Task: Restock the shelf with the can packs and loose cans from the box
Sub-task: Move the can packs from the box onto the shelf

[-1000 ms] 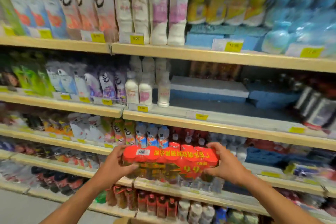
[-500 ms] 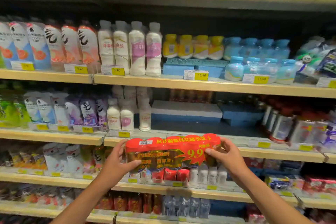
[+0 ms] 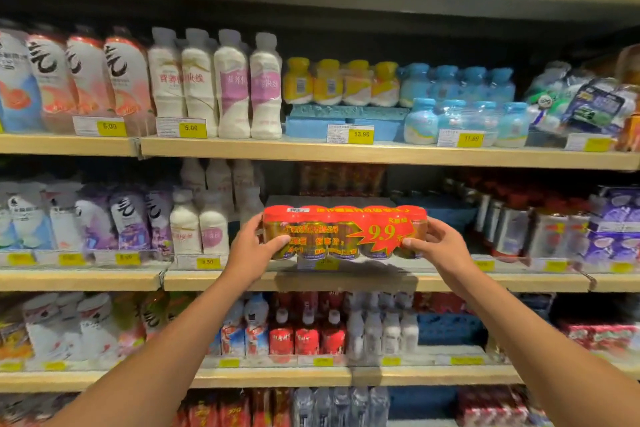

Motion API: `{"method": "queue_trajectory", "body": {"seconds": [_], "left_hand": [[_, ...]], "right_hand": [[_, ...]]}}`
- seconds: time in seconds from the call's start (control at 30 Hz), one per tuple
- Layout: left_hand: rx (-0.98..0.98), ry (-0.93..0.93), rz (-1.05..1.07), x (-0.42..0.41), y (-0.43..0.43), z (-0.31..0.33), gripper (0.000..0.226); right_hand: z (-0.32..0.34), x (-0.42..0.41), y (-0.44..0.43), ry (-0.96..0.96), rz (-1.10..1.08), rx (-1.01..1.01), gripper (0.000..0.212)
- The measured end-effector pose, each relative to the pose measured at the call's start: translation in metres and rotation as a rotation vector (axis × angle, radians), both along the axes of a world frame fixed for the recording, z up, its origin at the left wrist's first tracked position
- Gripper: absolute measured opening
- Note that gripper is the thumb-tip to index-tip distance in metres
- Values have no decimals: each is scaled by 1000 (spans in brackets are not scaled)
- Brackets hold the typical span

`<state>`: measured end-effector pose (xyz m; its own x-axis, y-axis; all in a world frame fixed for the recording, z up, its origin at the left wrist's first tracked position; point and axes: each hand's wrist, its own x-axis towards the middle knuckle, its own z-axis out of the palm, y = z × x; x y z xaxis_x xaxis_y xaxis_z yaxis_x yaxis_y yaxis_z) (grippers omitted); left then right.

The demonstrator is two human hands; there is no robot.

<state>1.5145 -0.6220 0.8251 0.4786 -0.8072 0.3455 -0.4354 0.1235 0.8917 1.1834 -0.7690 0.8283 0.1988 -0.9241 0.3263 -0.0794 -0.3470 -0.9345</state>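
Note:
A shrink-wrapped can pack [image 3: 341,232] with red tops, gold cans and a "9.9" star label is held level at the front of the middle shelf [image 3: 502,279]. My left hand [image 3: 254,250] grips its left end and my right hand [image 3: 438,246] grips its right end. The pack sits in a gap between white bottles [image 3: 199,225] on the left and loose red-topped cans [image 3: 512,222] on the right. Its bottom is close to the shelf board; contact is unclear. The box is out of sight.
A blue-grey foam block [image 3: 329,201] lies behind the pack, with more red packs [image 3: 341,178] at the back. The shelf above [image 3: 381,152] carries bottles and price tags. The lower shelves [image 3: 277,376] are full of bottles.
Both hands have lifted the can pack from below the lower shelf level up to the middle shelf gap and turned it upright. The view has tilted upward.

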Motion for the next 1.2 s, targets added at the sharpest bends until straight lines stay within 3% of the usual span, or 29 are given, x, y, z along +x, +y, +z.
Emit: {"method": "queue_trajectory", "body": {"seconds": [0.1, 0.27, 0.43, 0.5, 0.57, 0.63, 0.73, 0.8, 0.93, 1.2], "left_hand": [[-40, -11, 13, -10, -31, -3, 51], [-37, -27, 118, -22, -83, 6, 62], [110, -110, 315, -18, -140, 19, 27], [170, -118, 326, -9, -169, 22, 34], [86, -137, 262, -2, -192, 27, 54], [5, -150, 237, 4, -212, 26, 61], [-40, -162, 232, 13, -239, 19, 52], [-62, -161, 232, 16, -249, 16, 45], [-73, -181, 239, 18, -265, 15, 40], [20, -232, 286, 16, -282, 15, 32]], "right_hand": [[-9, -1, -31, -14, -29, -10, 44], [-8, -3, -79, 25, -49, -42, 30], [0, 5, -143, 69, -54, -57, 49], [6, 12, -173, 118, -32, -72, 57], [13, 19, -198, 169, -35, -95, 61], [19, 26, -212, 186, -41, -108, 43], [21, 35, -242, 195, -28, -106, 28], [22, 42, -259, 253, -21, -123, 34], [22, 54, -293, 358, -25, -105, 65], [12, 65, -307, 478, -85, -141, 53]]}}
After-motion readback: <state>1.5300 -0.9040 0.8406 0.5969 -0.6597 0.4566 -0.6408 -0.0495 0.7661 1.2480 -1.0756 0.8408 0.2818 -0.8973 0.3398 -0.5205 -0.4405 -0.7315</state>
